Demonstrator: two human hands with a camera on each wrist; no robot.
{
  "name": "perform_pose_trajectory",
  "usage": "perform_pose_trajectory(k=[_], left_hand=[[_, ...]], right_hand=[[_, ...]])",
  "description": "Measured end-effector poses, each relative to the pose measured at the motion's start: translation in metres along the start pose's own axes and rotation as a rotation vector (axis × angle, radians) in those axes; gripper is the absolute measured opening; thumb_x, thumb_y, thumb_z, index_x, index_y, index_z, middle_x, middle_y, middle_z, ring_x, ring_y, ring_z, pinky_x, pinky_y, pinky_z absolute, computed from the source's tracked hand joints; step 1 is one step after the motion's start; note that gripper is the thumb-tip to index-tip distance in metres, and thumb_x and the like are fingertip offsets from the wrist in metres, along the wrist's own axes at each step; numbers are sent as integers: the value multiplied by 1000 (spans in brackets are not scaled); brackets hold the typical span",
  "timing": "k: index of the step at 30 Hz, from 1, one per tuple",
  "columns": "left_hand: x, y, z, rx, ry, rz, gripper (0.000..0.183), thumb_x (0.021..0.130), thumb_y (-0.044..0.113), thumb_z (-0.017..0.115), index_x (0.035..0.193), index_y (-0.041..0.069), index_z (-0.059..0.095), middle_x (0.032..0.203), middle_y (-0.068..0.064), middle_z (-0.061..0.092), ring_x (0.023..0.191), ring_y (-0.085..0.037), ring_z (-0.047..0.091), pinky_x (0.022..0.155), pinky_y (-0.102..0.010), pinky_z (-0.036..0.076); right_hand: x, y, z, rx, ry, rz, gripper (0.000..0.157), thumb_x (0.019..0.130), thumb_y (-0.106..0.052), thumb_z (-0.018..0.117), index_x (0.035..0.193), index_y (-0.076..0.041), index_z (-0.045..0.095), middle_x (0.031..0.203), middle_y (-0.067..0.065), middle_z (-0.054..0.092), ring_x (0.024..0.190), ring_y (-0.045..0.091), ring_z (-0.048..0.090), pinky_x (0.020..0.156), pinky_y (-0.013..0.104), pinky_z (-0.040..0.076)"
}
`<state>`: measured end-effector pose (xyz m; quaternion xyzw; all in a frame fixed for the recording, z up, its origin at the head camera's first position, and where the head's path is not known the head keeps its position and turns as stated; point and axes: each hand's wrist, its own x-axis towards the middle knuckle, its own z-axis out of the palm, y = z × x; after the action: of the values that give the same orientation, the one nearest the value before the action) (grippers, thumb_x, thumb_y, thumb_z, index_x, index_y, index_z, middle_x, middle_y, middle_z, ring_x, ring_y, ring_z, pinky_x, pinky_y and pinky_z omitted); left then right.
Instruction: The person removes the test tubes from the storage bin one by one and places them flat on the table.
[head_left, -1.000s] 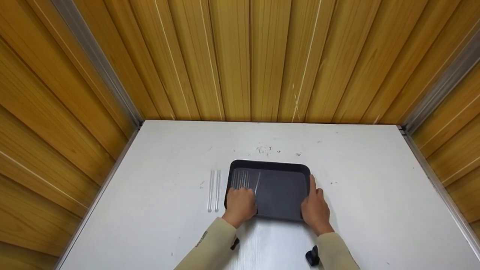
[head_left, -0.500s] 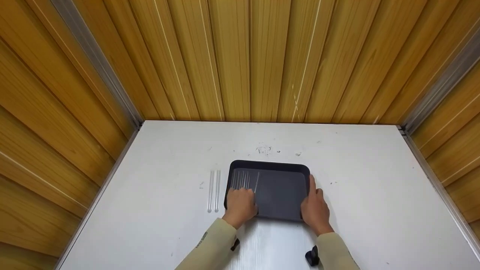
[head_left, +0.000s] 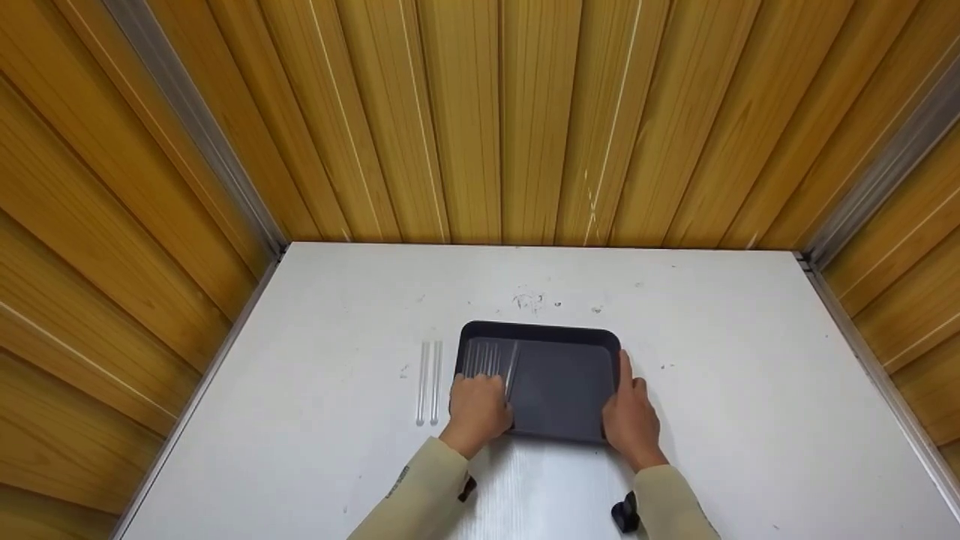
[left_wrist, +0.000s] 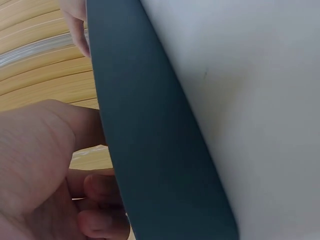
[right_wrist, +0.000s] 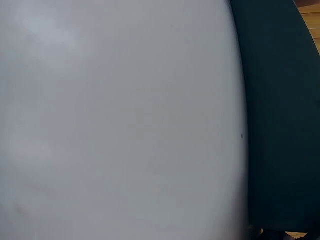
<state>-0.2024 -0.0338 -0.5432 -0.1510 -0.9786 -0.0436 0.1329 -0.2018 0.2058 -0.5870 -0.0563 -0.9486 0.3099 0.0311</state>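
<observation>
A dark rectangular tray (head_left: pixel 570 390) lies on the white table. My left hand (head_left: pixel 480 409) is over its front left part, fingers curled; in the left wrist view those fingers (left_wrist: pixel 102 220) show behind the tray's outer wall (left_wrist: pixel 150 130). Several clear rods (head_left: pixel 484 360) lie side by side in the tray's left part, their near ends hidden by this hand. One more clear rod (head_left: pixel 513 367) slants beside it, its lower end right at the hand; whether the hand pinches it I cannot tell. My right hand (head_left: pixel 632 420) grips the tray's front right corner, index finger straight along the right rim.
Left of the tray, two clear rods (head_left: pixel 429 382) with rounded near ends lie parallel on the white table (head_left: pixel 337 315). Yellow wood-look panels (head_left: pixel 525 120) stand behind and at both sides. Black wrist devices (head_left: pixel 624 514) show by the sleeves.
My left hand has shifted slightly left. The slanting rod beside it stands a little to the left, with more of it showing. The right hand and the tray stay nearly in place.
</observation>
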Motion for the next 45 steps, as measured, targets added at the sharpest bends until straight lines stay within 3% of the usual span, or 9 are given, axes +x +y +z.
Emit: perform_pose_trajectory(k=[6,14,19,23,26,31,38,45], left_hand=[[0,-4,-8,-8,36,-14,31,73,25,74,55,15,51,50,-1,56,46,-18,48,56,-38,41],[-1,-8,-12,20,90,-5,37,70,27,76,51,16,47,47,-2,55,42,-20,48,53,-37,41],[-3,-11,-14,26,71,-11,41,70,29,77,51,16,44,46,0,53,41,-15,42,51,-35,40],[-2,-12,-17,-2,70,-6,54,71,26,77,51,21,27,42,7,35,43,-9,23,42,-30,28],[-2,-12,-17,-35,87,-4,57,71,23,76,53,22,21,44,9,28,46,-8,16,39,-28,20],[-4,-13,-16,-63,97,-13,55,71,21,76,53,22,24,45,9,28,46,-7,16,39,-26,16],[-7,-16,-12,-102,59,-57,52,72,20,74,54,21,25,47,9,25,46,-9,18,38,-26,16],[-7,-15,-12,-123,28,-86,44,75,22,72,51,19,36,45,5,40,45,-9,24,38,-28,21]], right_hand=[[1,-1,-1,-3,11,-2,68,95,-4,40,155,-12,7,117,27,46,68,24,51,55,34,37],[0,-2,0,2,27,-5,69,94,-3,41,154,-11,10,113,26,47,68,24,51,54,33,36],[-1,-2,1,12,7,6,70,94,-4,41,155,-12,8,117,27,46,68,23,51,55,33,37],[-1,-2,1,13,15,5,70,94,-3,42,155,-13,8,115,27,46,68,24,51,55,33,37],[-1,-2,1,11,23,1,70,94,-3,42,155,-12,8,114,27,46,69,24,51,55,34,37],[-2,-1,1,16,26,0,70,94,-2,42,154,-12,9,114,28,46,68,24,51,54,34,37],[-3,-2,4,10,33,-8,69,93,-2,42,154,-11,10,111,27,47,65,23,50,52,32,35],[-2,-2,2,7,35,-7,67,94,-3,39,154,-10,10,111,26,47,67,24,51,53,33,37]])
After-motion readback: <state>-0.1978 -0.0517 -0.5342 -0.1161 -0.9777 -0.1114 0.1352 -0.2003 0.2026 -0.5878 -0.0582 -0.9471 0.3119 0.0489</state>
